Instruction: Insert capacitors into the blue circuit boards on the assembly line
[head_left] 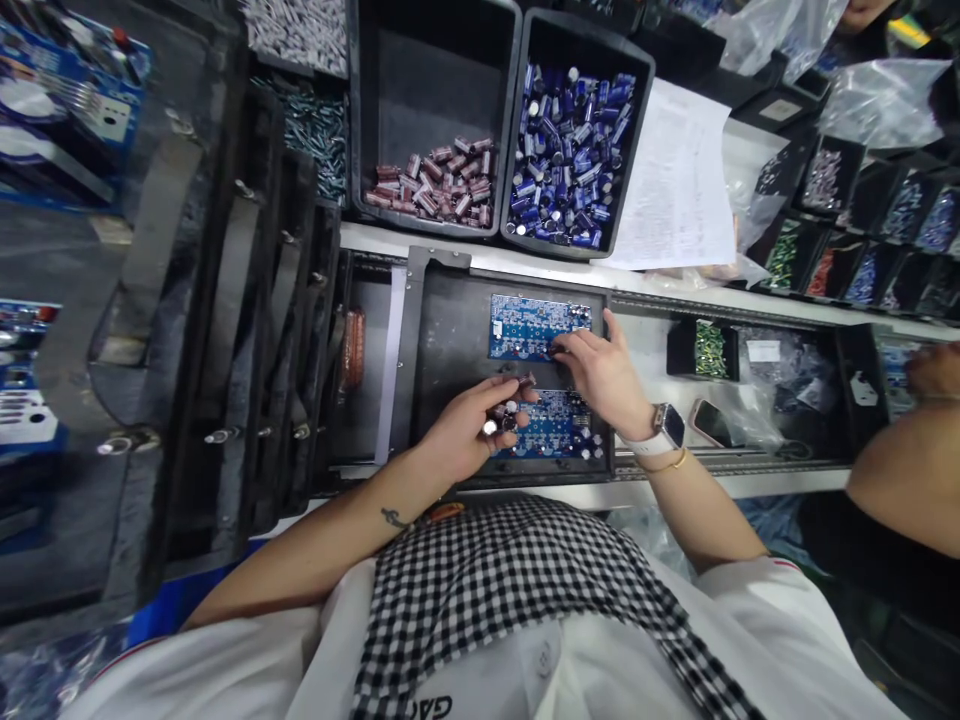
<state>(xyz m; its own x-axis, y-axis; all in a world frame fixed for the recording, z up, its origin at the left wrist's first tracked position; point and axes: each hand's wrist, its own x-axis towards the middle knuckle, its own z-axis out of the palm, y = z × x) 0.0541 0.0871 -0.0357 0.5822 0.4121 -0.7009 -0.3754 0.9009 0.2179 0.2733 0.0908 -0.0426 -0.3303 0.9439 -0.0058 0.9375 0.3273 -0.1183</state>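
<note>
Two blue circuit boards lie one behind the other in a black tray. Over the left part of the near circuit board, my left hand is closed around several brown capacitors, one of them pinched at the fingertips. My right hand has its fingers pinched together at the lower right edge of the far circuit board. A small dark part, apparently a capacitor, shows at those fingertips. Larger capacitors stand at the near board's right end.
Behind the tray stand a bin of brown capacitors and a bin of blue capacitors. Black racks line the left. A small box of green parts and a phone lie right. Another person's arm is at far right.
</note>
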